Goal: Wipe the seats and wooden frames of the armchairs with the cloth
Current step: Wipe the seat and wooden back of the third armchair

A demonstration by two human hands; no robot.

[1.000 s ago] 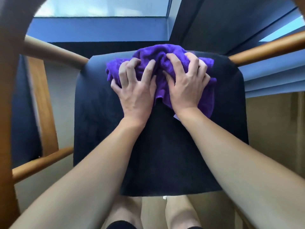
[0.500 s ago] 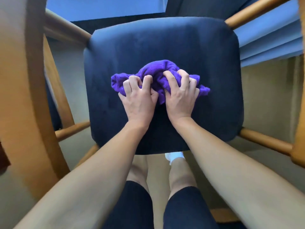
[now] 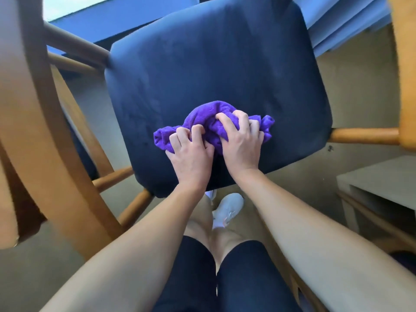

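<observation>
Cloth [image 3: 209, 118] bunched on navy seat [image 3: 225, 70] — both hands' curled fingers [image 3: 225, 123] grip it.

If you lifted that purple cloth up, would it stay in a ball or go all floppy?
Probably floppy: the purple cloth is bunched into soft folds under the left hand and right hand, so it would likely droop. It looks fluffy, so probably light. It should slide, not roll, on the seat.
</observation>
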